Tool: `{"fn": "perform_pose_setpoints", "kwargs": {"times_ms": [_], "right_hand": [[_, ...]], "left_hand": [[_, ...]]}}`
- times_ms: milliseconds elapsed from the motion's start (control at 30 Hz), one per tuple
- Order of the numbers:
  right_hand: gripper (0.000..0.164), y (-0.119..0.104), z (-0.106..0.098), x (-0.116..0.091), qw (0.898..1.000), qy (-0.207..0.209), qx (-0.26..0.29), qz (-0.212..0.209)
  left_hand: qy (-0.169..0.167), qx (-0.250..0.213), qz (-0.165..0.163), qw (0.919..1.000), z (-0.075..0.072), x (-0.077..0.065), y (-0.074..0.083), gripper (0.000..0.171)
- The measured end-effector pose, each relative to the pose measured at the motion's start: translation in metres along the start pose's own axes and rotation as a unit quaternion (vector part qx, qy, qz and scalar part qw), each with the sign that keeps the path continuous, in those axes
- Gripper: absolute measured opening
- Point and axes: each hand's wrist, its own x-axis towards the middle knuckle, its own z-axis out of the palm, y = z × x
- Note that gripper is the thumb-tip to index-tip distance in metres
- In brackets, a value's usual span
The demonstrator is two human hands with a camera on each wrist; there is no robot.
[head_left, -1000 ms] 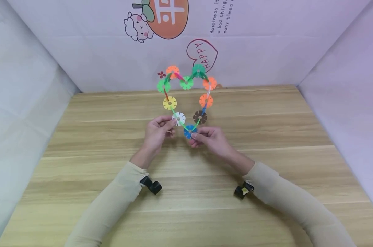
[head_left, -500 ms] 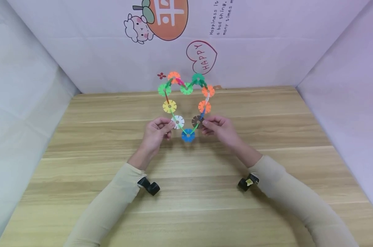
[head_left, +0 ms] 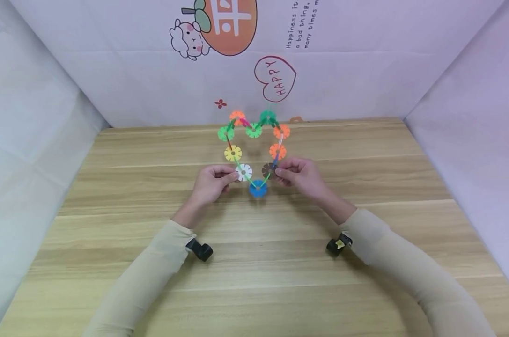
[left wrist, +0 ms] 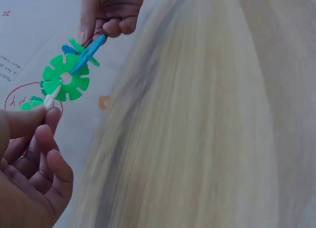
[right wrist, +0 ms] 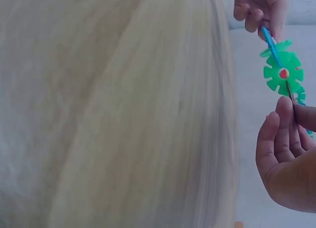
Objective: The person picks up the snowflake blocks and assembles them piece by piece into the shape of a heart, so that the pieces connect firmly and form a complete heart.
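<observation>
Slotted plastic discs join edge to edge into a heart-shaped ring, held up in both hands in the head view. My left hand (head_left: 212, 183) pinches the white disc (head_left: 245, 173) at the heart's lower left side. On the lower right side, my right hand (head_left: 301, 177) pinches the dark brown disc (head_left: 268, 170). Between them, the blue disc (head_left: 258, 189) forms the heart's bottom point. Yellow (head_left: 229, 153), orange and green discs make up the sides and top. In the left wrist view a green disc (left wrist: 74, 82) links the white and blue ones.
A wood-grain table (head_left: 254, 271) lies beneath the hands. White cloth walls (head_left: 355, 79) with printed drawings enclose it at the back and sides. Black wrist cameras (head_left: 201, 250) hang at both sleeve cuffs.
My right hand has shifted from the blue disc to the brown one. The heart's top has sunk lower in the head view. My left hand keeps its pinch on the white disc.
</observation>
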Motion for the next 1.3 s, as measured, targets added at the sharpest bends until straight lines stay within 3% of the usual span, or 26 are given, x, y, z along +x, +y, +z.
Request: {"fn": "perform_pose_setpoints", "kwargs": {"times_ms": [100,200,400,633,833,1300], "right_hand": [[0.01,0.002,-0.001,0.002,0.999,-0.014,-0.022,0.026],[0.012,0.003,-0.003,0.004,0.996,-0.034,-0.05,0.062],[0.012,0.008,-0.004,0.006,0.989,-0.065,-0.109,0.076],[0.009,0.011,-0.004,0.008,0.983,-0.084,-0.146,0.079],[0.011,0.014,-0.006,0.009,0.981,-0.088,-0.143,0.096],[0.011,0.016,-0.009,0.008,0.98,-0.096,-0.139,0.108]], "left_hand": [[-0.022,0.07,0.021,0.9971,-0.005,0.002,-0.003,0.01],[-0.043,0.136,0.031,0.9893,-0.008,0.004,-0.004,0.009],[-0.074,0.206,0.027,0.9755,-0.009,0.008,-0.007,0.011],[-0.091,0.247,0.036,0.9639,-0.008,0.014,-0.009,0.014],[-0.1,0.273,0.037,0.956,-0.005,0.015,-0.008,0.015],[-0.105,0.296,0.049,0.9482,-0.004,0.012,-0.012,0.013]]}}
